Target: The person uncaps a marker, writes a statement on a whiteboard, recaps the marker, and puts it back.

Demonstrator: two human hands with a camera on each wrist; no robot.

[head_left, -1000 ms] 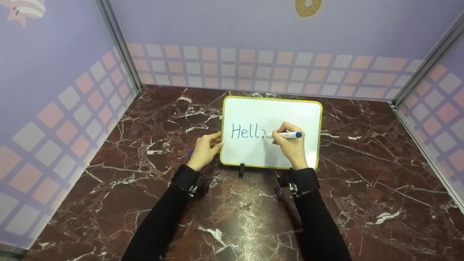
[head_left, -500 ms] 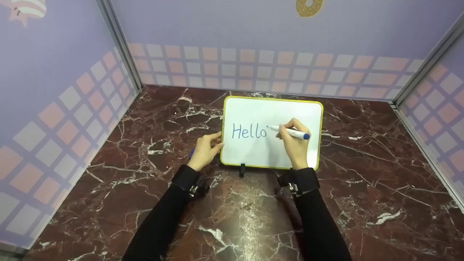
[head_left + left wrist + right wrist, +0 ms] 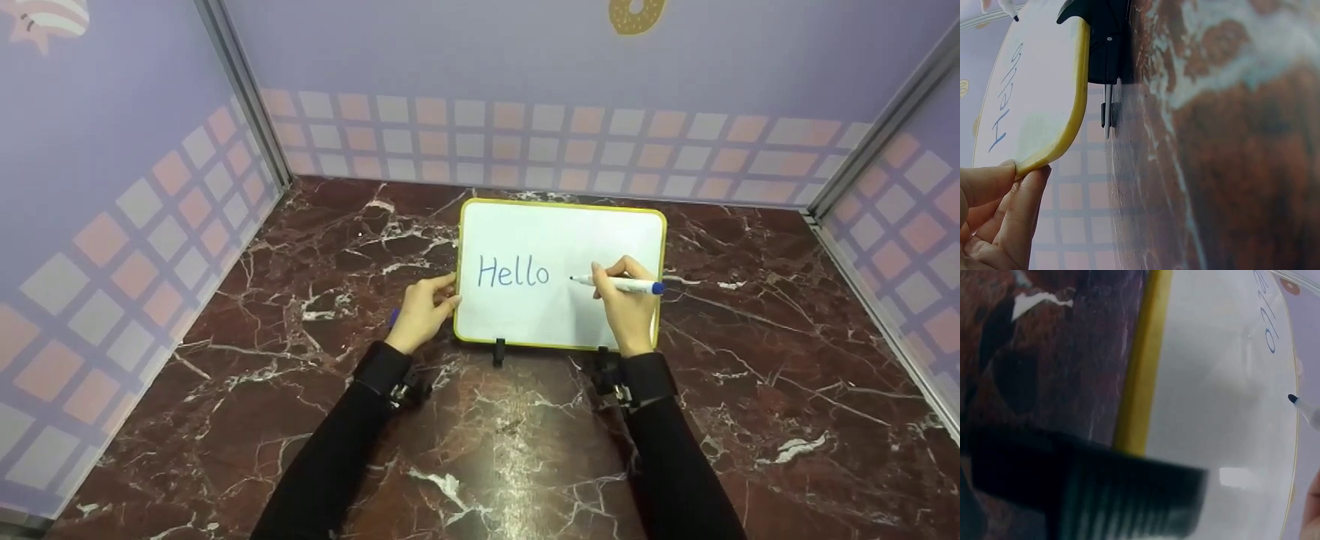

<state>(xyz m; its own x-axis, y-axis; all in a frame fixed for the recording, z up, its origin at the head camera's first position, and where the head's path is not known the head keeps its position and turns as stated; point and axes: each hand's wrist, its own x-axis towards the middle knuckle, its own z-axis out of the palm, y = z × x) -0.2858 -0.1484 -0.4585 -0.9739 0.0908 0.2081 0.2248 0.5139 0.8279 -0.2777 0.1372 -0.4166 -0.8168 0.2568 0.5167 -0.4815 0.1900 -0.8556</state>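
A yellow-rimmed whiteboard [image 3: 517,232] leans upright on a black stand [image 3: 1107,50], with "Hello" [image 3: 514,271] written in blue on its left half. My left hand [image 3: 424,311] pinches the board's left edge between thumb and fingers, plainly seen in the left wrist view. In my right hand [image 3: 628,304] is a white marker [image 3: 637,285] with a blue end, gripped like a pen. Its dark tip points left, to the right of the "o". In the right wrist view the marker [image 3: 1313,416] shows at the right edge, partly cut off, while most of the right hand is out of frame.
The dark red marbled tabletop [image 3: 300,420] spreads around the board. Patterned lilac walls [image 3: 525,60] stand behind it and on both sides. A small purple thing [image 3: 394,318] shows partly behind the left hand. One stand foot [image 3: 499,352] juts out under the board's lower edge.
The "o" was closed to complete "Hello", then my right hand drew the marker away to the right and slightly down. My left hand keeps its place on the edge.
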